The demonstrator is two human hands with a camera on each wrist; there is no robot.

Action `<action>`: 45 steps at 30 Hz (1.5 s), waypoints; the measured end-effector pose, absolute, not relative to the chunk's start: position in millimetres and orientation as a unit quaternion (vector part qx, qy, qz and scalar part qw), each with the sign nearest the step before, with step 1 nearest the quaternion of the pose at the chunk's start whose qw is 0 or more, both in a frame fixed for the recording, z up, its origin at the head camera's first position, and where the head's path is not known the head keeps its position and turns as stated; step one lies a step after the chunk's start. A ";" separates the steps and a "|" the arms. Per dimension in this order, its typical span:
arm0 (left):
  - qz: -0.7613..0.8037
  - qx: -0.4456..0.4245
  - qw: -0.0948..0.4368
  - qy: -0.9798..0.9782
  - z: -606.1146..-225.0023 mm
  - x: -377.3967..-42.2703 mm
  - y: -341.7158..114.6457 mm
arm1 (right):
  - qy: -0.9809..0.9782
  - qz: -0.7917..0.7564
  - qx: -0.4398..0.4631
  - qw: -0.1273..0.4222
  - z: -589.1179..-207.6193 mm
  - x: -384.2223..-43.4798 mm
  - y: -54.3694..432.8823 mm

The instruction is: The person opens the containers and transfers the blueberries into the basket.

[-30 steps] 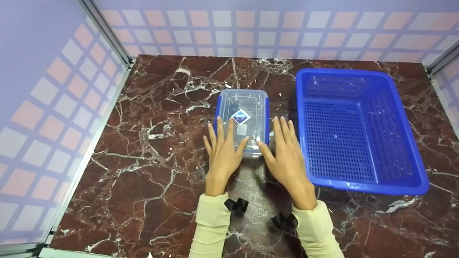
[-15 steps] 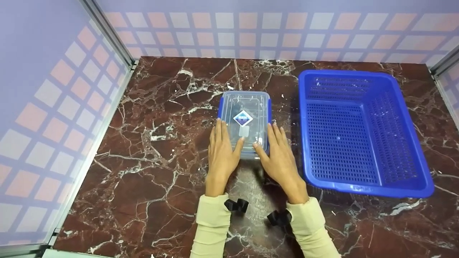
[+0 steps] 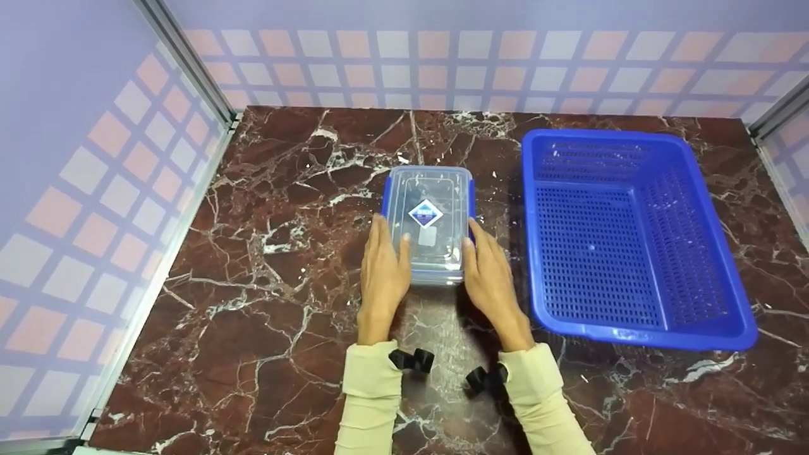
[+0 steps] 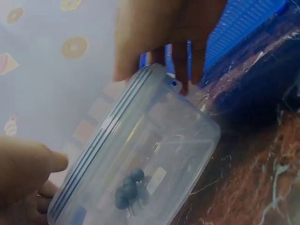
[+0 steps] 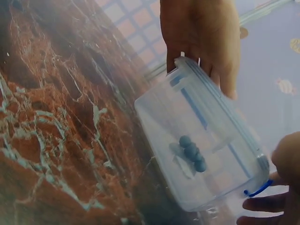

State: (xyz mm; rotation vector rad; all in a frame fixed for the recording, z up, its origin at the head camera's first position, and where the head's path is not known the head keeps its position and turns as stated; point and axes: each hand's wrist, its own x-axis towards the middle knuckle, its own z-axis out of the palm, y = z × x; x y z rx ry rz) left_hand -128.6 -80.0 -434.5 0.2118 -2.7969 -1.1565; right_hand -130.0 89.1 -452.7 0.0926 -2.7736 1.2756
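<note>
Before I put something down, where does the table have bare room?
Widest: the table between the left wall and the left hand. Smaller: behind the lidded container, up to the back wall. Crowded: the narrow strip between the right hand and the blue basket.

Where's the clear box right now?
In the head view, the clear box is near the picture's centre, between the left hand and right hand, left of the blue basket.
</note>
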 end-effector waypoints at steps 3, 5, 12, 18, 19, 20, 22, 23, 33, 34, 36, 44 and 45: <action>-0.400 0.086 0.065 -0.910 -437.4 -130.9 -85.1 | -0.893 0.447 0.025 0.053 -456.8 -131.1 88.9; -0.411 0.094 0.071 -0.904 -439.5 -132.0 -88.3 | -0.884 0.464 0.021 0.055 -459.0 -131.9 88.7; -0.448 0.136 0.087 -0.880 -449.7 -135.8 -100.2 | -0.861 0.506 -0.001 0.045 -464.2 -133.7 88.0; -0.503 0.168 0.055 -0.846 -461.3 -140.5 -107.2 | -0.837 0.542 -0.001 0.077 -471.0 -136.6 82.8; -0.506 0.168 0.059 -0.844 -462.0 -141.0 -107.5 | -0.834 0.545 -0.001 0.082 -472.0 -136.8 81.8; -0.508 0.166 0.064 -0.843 -462.5 -141.3 -107.9 | -0.833 0.546 -0.001 0.086 -472.6 -136.8 80.9; -0.512 0.164 0.075 -0.840 -463.5 -141.7 -108.3 | -0.833 0.545 -0.003 0.093 -473.9 -136.6 79.3; -0.514 0.163 0.080 -0.838 -464.0 -141.8 -108.4 | -0.834 0.544 -0.004 0.098 -474.2 -136.6 78.6; -0.511 0.162 0.112 -0.837 -464.8 -142.7 -106.4 | -0.831 0.536 -0.023 0.145 -476.5 -136.4 72.7; -0.510 0.163 0.113 -0.837 -464.5 -142.7 -106.1 | -0.830 0.538 -0.023 0.147 -476.7 -136.1 72.3; -0.507 0.163 0.115 -0.839 -464.4 -143.0 -105.9 | -0.829 0.540 -0.026 0.147 -476.3 -135.9 71.7; -0.492 0.159 0.116 -0.848 -463.2 -142.5 -105.5 | -0.818 0.552 -0.060 0.148 -477.5 -135.7 71.5; -0.487 0.157 0.115 -0.851 -462.8 -142.1 -105.3 | -0.815 0.557 -0.067 0.147 -478.0 -135.8 71.8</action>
